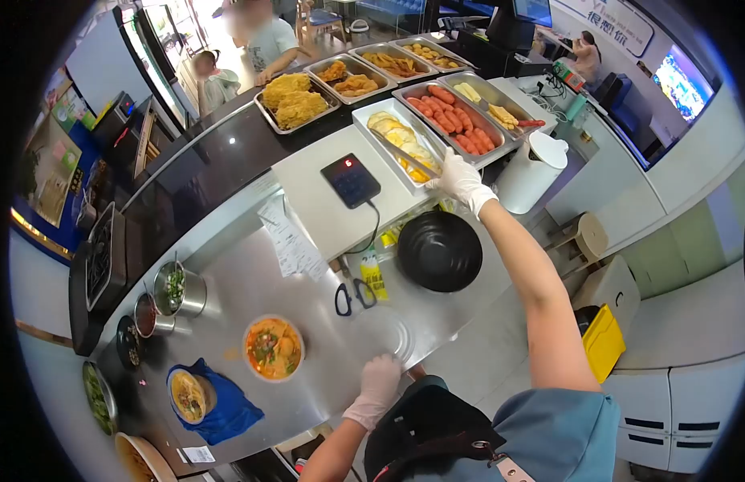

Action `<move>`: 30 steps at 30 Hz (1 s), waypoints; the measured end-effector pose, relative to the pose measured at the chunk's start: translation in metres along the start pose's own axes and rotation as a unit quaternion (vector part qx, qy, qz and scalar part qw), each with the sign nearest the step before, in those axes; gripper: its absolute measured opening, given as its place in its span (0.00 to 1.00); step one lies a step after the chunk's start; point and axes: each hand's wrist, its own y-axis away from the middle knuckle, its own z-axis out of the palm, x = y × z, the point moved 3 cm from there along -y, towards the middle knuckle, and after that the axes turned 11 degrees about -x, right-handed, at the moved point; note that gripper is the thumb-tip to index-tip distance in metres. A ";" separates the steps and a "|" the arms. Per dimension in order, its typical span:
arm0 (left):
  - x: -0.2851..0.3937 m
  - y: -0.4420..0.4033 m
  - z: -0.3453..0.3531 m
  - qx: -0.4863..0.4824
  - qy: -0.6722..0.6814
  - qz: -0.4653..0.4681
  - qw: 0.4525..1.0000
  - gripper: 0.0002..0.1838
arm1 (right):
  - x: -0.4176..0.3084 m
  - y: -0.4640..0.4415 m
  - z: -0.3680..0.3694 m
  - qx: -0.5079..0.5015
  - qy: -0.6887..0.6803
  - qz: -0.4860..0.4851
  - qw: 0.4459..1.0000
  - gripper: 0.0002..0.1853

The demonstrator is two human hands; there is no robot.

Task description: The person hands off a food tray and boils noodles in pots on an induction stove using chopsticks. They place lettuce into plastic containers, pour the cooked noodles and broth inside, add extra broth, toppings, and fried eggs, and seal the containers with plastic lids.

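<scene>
My right hand (462, 181), in a white glove, is closed around the end of metal tongs (413, 160). The tongs reach over fried eggs (395, 128) in a white tray (360, 117). Lower down, my gloved left hand (378, 384) is closed at the rim of a clear plastic lid (398, 336) by the counter edge; its fingertips are partly hidden. Left of it stands a round tub of red soup (274, 348) without a cover. Another filled tub (191, 397) sits in a blue bag (230, 411).
A black bowl (439, 251), scissors (354, 297), a yellow packet (372, 277) and receipts (288, 241) lie on the counter. Trays of sausages (453, 120) and fried food (294, 103) line the back. A white jug (533, 173) stands right. Someone (268, 44) stands across the counter.
</scene>
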 end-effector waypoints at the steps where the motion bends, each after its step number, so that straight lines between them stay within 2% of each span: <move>1: 0.000 -0.004 -0.006 -0.005 0.001 -0.003 1.000 0.05 | 0.002 -0.009 0.001 -0.015 0.009 -0.009 1.000 0.38; 2: -0.001 -0.006 -0.012 -0.005 0.020 -0.009 1.000 0.06 | 0.008 -0.018 -0.003 -0.020 0.007 -0.011 1.000 0.38; 4: 0.002 -0.011 -0.022 -0.011 0.040 -0.016 0.999 0.08 | 0.026 -0.026 -0.017 -0.081 -0.033 -0.039 0.995 0.31; 6: 0.003 -0.015 -0.032 -0.016 0.109 -0.068 0.992 0.17 | 0.053 -0.018 -0.051 -0.112 -0.044 -0.109 0.987 0.26; 7: 0.004 -0.016 -0.039 -0.019 0.112 -0.069 0.991 0.17 | 0.069 -0.011 -0.070 -0.142 -0.108 -0.133 0.975 0.25; 8: 0.003 -0.015 -0.048 0.020 0.127 -0.083 0.988 0.18 | 0.071 0.003 -0.098 -0.205 -0.165 -0.127 0.956 0.23; 9: 0.000 -0.016 -0.055 0.062 0.140 -0.098 0.983 0.19 | 0.077 0.012 -0.121 -0.211 -0.132 -0.114 0.962 0.23; 11: -0.004 -0.017 -0.060 0.085 0.143 -0.113 0.980 0.20 | 0.090 0.018 -0.144 -0.266 -0.111 -0.120 0.950 0.23; 15: -0.009 -0.021 -0.072 0.130 0.140 -0.125 0.974 0.18 | 0.091 0.003 -0.149 -0.301 -0.076 -0.169 0.935 0.22; 17: -0.007 -0.027 -0.079 0.134 0.142 -0.114 0.974 0.18 | 0.083 -0.007 -0.150 -0.325 0.048 -0.134 0.935 0.19; 18: -0.006 -0.030 -0.082 0.140 0.143 -0.102 0.974 0.17 | 0.079 -0.007 -0.160 -0.379 -0.016 -0.045 0.924 0.15; 19: -0.005 -0.032 -0.085 0.139 0.145 -0.105 0.974 0.17 | 0.085 -0.014 -0.161 -0.382 -0.015 -0.047 0.923 0.15; 21: -0.002 -0.039 -0.089 0.155 0.160 -0.087 0.971 0.16 | 0.101 -0.027 -0.163 -0.462 -0.130 -0.057 0.875 0.13; 22: -0.001 -0.041 -0.089 0.156 0.162 -0.088 0.970 0.16 | 0.108 -0.030 -0.161 -0.472 -0.181 -0.013 0.863 0.13; 23: 0.000 -0.043 -0.089 0.160 0.169 -0.088 0.968 0.15 | 0.116 -0.033 -0.154 -0.472 -0.179 -0.014 0.863 0.13; 25: 0.001 -0.047 -0.090 0.166 0.175 -0.093 0.966 0.15 | 0.133 -0.042 -0.132 -0.524 -0.250 0.004 0.814 0.13; 27: 0.003 -0.047 -0.093 0.173 0.179 -0.089 0.964 0.13 | 0.148 -0.045 -0.106 -0.518 -0.267 -0.036 0.812 0.12; 29: 0.002 -0.044 -0.091 0.173 0.181 -0.097 0.963 0.13 | 0.139 -0.029 -0.106 -0.470 -0.353 -0.060 0.807 0.12; 30: 0.003 -0.041 -0.090 0.175 0.183 -0.102 0.962 0.13 | 0.143 -0.026 -0.107 -0.465 -0.342 -0.060 0.815 0.14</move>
